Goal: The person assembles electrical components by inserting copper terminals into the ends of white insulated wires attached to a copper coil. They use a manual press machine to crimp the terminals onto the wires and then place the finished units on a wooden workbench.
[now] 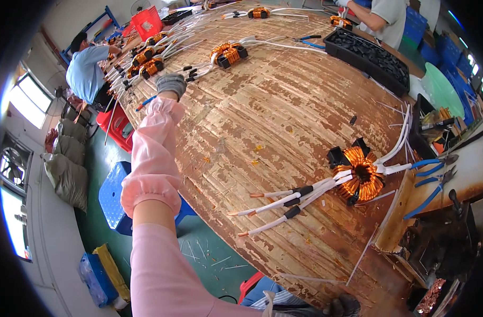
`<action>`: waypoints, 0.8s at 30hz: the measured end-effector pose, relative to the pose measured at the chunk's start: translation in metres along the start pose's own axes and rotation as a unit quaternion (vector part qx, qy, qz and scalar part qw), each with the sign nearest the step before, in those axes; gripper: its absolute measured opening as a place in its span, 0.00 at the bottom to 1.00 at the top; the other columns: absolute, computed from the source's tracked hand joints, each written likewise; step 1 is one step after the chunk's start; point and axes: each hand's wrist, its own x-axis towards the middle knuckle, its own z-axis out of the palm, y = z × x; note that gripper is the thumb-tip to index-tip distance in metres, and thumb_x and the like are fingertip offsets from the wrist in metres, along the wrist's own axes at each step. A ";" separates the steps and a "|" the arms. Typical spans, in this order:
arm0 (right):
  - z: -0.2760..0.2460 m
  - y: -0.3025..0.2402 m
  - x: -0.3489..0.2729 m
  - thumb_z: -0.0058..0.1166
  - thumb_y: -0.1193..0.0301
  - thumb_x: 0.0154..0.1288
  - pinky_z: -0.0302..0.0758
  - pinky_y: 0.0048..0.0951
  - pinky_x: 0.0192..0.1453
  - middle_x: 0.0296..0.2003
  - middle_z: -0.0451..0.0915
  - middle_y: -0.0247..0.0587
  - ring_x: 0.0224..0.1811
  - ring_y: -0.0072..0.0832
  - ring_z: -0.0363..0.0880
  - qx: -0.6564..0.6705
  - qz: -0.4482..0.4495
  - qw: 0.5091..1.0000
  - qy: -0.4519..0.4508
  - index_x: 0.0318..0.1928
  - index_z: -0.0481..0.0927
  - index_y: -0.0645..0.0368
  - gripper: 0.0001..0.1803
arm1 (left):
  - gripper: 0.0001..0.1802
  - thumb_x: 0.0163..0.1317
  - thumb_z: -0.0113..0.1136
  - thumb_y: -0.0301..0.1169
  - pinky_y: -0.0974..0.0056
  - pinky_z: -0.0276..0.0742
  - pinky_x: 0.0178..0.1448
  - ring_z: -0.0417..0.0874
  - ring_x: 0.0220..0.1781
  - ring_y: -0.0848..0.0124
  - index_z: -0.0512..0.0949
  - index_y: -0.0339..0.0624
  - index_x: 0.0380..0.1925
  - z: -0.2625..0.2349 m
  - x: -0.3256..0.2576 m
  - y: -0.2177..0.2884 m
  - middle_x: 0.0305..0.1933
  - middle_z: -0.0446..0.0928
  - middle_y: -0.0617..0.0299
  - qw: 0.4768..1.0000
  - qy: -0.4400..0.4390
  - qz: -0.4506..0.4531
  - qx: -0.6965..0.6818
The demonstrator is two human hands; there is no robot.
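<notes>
My left arm, in a pink sleeve, stretches to the far left side of the table. My left hand [171, 84], in a grey glove, is closed round the ends of white wire leads [201, 71] with black sleeves. These leads run to a copper-wound ring coil [228, 54]. Its fingertips are partly hidden. At the bottom edge, my right hand [343, 306] shows only in part in a dark glove, its fingers unclear. A second ring coil [360, 174] lies at the near right, its white leads with bare copper ends spread leftward.
The worn wooden table [273, 116] carries more coils [146, 62] at the far left and a black tray of dark pieces [365, 55] at right. Blue-handled pliers [430, 191] lie by a metal fixture [442, 243]. Co-workers [87, 71] sit opposite. A blue stool [115, 198] stands below.
</notes>
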 end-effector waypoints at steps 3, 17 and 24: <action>-0.003 0.001 0.005 0.52 0.65 0.55 0.72 0.44 0.44 0.39 0.74 0.47 0.40 0.43 0.73 0.020 0.000 1.000 -0.011 0.42 0.73 0.57 0.14 | 0.16 0.56 0.46 0.41 0.51 0.73 0.43 0.80 0.41 0.56 0.80 0.48 0.34 -0.005 -0.004 0.014 0.37 0.79 0.50 0.997 0.045 -0.008 -0.058; -0.012 0.002 0.007 0.52 0.67 0.54 0.67 0.48 0.49 0.44 0.72 0.48 0.46 0.45 0.70 0.055 -0.027 0.997 -0.047 0.44 0.72 0.57 0.17 | 0.15 0.59 0.48 0.41 0.51 0.71 0.31 0.78 0.27 0.54 0.73 0.43 0.23 -0.107 -0.176 0.057 0.22 0.75 0.51 0.961 0.142 0.191 -0.143; -0.007 0.001 -0.001 0.52 0.67 0.54 0.67 0.50 0.50 0.44 0.72 0.50 0.46 0.46 0.70 0.061 -0.032 0.997 -0.045 0.44 0.72 0.58 0.17 | 0.22 0.61 0.50 0.47 0.68 0.71 0.38 0.74 0.30 0.73 0.75 0.37 0.39 -0.092 -0.207 -0.063 0.26 0.74 0.65 0.765 -0.104 0.161 -0.615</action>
